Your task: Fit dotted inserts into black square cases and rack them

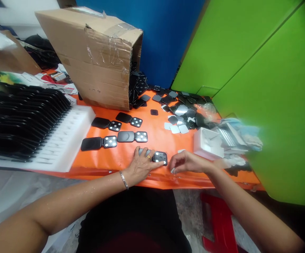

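Observation:
My left hand (139,165) lies over a black hinged plate (161,157) near the table's front edge. Its fingers cover the grey left half and its thumb presses along the near side of the square half, which has white dots at some corners. To the right, my right hand (185,163) is closed in a pinch on a small whitish piece (172,170), just off the plate. Beyond my left hand lie several similar opened hinged plates, one of them (132,136) closest, their square halves carrying white dots.
An orange-covered table (102,160) holds a tilted cardboard box (107,66) spilling black dotted squares. Loose black and grey squares (184,112) are heaped at the back. A white box (207,144) stands right; black plates (23,119) fill a white foam tray (75,140) left. Green panels (260,88) border the right.

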Action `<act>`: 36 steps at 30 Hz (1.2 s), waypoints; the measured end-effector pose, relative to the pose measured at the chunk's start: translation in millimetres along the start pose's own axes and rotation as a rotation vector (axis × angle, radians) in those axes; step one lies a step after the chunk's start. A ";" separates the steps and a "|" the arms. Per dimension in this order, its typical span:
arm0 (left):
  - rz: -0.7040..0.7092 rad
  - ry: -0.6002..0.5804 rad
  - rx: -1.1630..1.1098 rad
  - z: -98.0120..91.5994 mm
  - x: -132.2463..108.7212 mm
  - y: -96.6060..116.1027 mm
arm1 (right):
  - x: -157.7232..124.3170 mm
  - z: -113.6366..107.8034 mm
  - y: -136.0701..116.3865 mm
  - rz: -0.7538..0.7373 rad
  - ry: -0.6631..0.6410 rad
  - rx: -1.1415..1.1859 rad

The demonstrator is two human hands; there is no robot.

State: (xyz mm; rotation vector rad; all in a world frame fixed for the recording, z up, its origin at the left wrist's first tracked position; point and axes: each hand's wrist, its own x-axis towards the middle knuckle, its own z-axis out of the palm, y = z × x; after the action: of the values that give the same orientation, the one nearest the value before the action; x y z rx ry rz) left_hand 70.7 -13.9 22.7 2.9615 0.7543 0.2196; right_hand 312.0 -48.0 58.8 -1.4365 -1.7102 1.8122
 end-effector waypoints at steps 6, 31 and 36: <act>-0.006 0.035 0.000 1.9 -0.2 1.8 | 10.6 13.0 19.8 -0.143 0.604 -0.080; -0.150 0.160 -0.140 8.9 3.5 10.8 | 38.4 7.7 1.5 -0.092 0.459 -0.632; -0.206 0.183 -0.167 10.5 5.0 13.5 | 44.5 -4.7 -7.4 -0.139 0.313 -0.661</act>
State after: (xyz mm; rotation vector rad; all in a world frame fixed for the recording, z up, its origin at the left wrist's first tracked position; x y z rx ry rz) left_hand 83.0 -23.7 14.4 2.7096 1.0009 0.5161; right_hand 291.5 -9.8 45.6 -1.6574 -2.2641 0.9096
